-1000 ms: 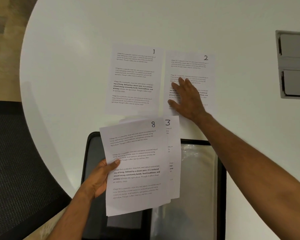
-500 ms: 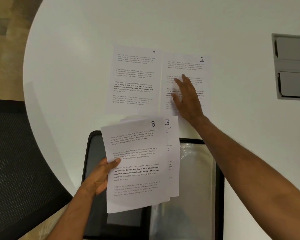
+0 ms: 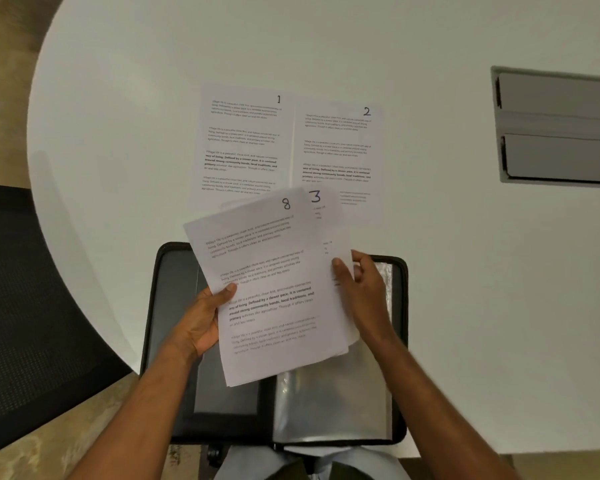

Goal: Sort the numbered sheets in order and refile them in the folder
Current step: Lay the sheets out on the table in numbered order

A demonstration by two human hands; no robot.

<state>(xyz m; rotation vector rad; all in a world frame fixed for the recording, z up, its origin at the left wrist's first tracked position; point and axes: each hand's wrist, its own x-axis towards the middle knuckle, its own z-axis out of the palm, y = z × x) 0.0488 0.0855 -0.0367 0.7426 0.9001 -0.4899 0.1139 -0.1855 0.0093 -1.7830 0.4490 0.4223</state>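
The left hand [image 3: 201,317] grips the loose stack of sheets [image 3: 274,289] by its left edge, thumb curled on top of the sheet marked 8 [image 3: 257,271], above the open folder [image 3: 174,306] on the counter [image 3: 118,133]. Beyond the fingers, sheet 1 [image 3: 243,147] and sheet 2 [image 3: 336,150] lie flat side by side. The right hand [image 3: 361,289] has left sheet 2 and come back to the stack, its fingers pinching the right edge where sheet 3 [image 3: 321,209] peeks out, likely the next page to lay down.

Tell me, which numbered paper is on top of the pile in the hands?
Sheet 8. It covers most of sheet 3, while sheets 1 and 2 lie flat on the table.
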